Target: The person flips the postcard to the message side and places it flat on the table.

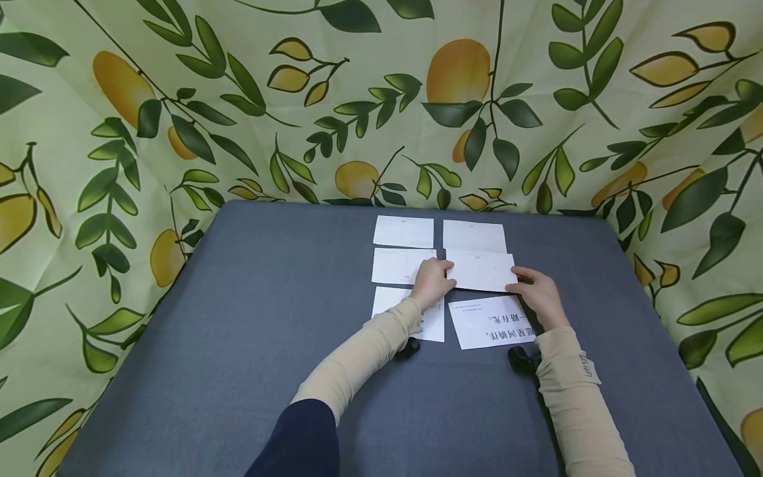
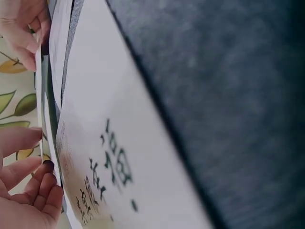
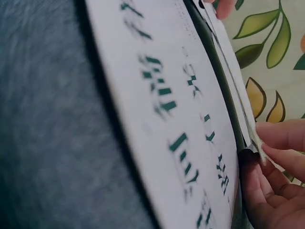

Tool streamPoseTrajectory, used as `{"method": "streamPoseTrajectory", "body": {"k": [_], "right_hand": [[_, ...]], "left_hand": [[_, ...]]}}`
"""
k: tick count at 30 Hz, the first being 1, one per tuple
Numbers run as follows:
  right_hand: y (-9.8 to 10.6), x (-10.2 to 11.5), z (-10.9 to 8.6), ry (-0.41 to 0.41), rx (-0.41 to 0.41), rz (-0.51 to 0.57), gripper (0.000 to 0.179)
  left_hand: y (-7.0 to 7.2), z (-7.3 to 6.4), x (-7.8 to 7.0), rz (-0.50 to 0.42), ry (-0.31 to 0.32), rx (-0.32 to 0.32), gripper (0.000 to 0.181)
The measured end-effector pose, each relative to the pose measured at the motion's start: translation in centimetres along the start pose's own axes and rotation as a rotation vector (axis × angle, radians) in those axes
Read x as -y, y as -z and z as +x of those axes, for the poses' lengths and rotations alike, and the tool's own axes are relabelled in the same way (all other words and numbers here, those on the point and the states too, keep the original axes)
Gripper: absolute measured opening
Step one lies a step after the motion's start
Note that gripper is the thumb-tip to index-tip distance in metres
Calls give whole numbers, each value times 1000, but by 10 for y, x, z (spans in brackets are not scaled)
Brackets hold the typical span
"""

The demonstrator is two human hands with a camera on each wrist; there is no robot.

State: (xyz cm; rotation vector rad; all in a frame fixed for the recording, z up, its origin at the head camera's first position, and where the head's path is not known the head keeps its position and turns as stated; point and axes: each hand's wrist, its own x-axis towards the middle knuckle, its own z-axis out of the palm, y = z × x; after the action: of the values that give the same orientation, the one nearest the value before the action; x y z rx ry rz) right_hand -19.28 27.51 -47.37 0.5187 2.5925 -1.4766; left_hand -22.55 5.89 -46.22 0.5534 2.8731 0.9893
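1. The held card (image 1: 479,268) is in the middle row, right column, directly between the left hand (image 1: 432,283) and the right hand (image 1: 539,296): it lies to the right of the left fingers and to the left of the right fingers.
2. Its long axis runs from left to right, from 1 hand to the other. Neither hand is nearer, because both touch it, 1 at each short edge.
3. The left fingers are closed in a pinch on its left edge; the right fingers pinch its right edge in the same manner.
4. A dark shadow shows below its near edge, so the card seems lifted a little. Its far edge hides a part of the far right card (image 1: 473,235); I cannot tell if these 2 touch.
5. I count 6 cards on or over the worktop (image 1: 238,331), in 2 columns of 3. The other 4 are the far left card (image 1: 404,231), the middle left card (image 1: 402,265), the near left card (image 1: 433,321), partly under the left arm, and the near right card (image 1: 495,321), somewhat turned.
6. Large dark writing shows on 2 cards, the near ones; 4 show almost plain white faces.
7. There are 2 hands and 2 beige sleeves (image 1: 581,404).
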Motion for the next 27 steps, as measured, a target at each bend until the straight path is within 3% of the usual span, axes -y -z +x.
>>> {"method": "streamPoseTrajectory", "body": {"k": [8,13,27], "right_hand": [[2,3,-3,26,34,-151,61],[3,6,-2,32,39,-187,62],[-3,15,-6,110,-18,-344,57]], "left_hand": [[-4,4,-2,88,10,40,36],[-6,7,-2,108,17,47,35],[-5,5,-14,367,-37,10,24]]}}
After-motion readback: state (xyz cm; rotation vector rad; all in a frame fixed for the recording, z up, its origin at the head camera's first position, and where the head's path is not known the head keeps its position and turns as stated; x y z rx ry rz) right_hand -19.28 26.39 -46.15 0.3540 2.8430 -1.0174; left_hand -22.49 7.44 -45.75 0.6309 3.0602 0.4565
